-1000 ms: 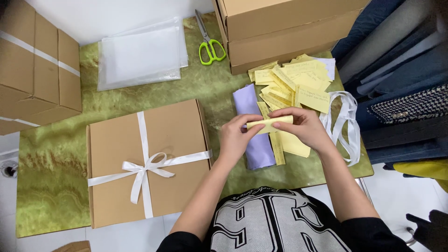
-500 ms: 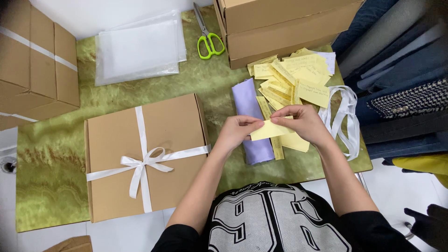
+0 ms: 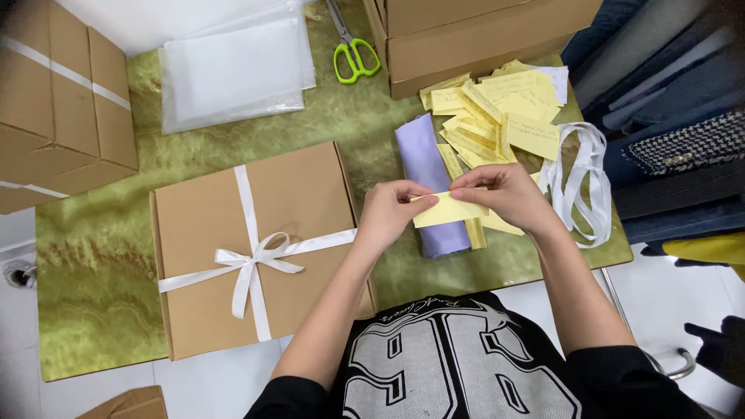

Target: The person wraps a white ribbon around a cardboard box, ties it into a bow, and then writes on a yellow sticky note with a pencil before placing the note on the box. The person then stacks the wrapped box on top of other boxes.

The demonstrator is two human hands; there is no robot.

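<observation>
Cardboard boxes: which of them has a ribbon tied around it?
The flat brown box just left of the left hand. A white ribbon crosses it and ends in a bow; the other boxes show only tape or nothing.

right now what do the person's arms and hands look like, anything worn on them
Both arms are bare from wrist to upper arm, ending in short black sleeves of a black T-shirt with large white printed shapes. The left hand and right hand show no gloves; no rings, watch or bracelet are visible.

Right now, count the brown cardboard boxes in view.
4: the ribboned box centre, a taped one top left, a stack top right, a corner at bottom left. Others may be out of frame.
</observation>
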